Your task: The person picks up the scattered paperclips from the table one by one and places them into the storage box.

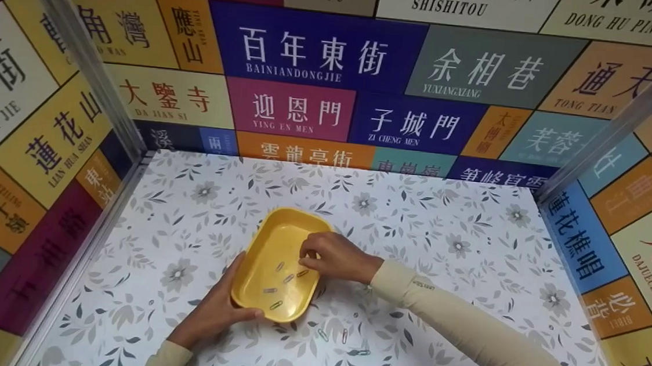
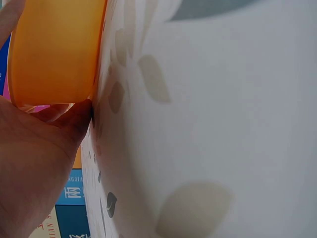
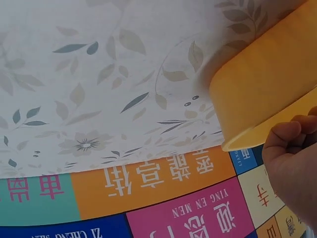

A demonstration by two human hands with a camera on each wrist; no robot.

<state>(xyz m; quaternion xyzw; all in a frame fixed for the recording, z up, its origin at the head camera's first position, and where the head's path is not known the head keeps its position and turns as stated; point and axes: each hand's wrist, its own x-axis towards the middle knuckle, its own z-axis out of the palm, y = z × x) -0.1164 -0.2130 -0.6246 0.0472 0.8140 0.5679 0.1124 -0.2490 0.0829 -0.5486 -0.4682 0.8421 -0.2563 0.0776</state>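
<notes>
The yellow tray (image 1: 282, 261) sits near the middle of the flowery surface (image 1: 444, 239), a bit toward the front edge. Five or so paper clips (image 1: 286, 279) lie inside it. The left hand (image 1: 211, 313) curls its grip round the tray's near corner, thumb on the rim. The right hand (image 1: 335, 256) is over the tray's right rim, fingertips pressed together; I cannot tell if they pinch a clip. More loose clips (image 1: 343, 338) lie on the surface just in front of the tray. To do this well, hold the tray steady and let go low over it, so clips don't bounce out.
</notes>
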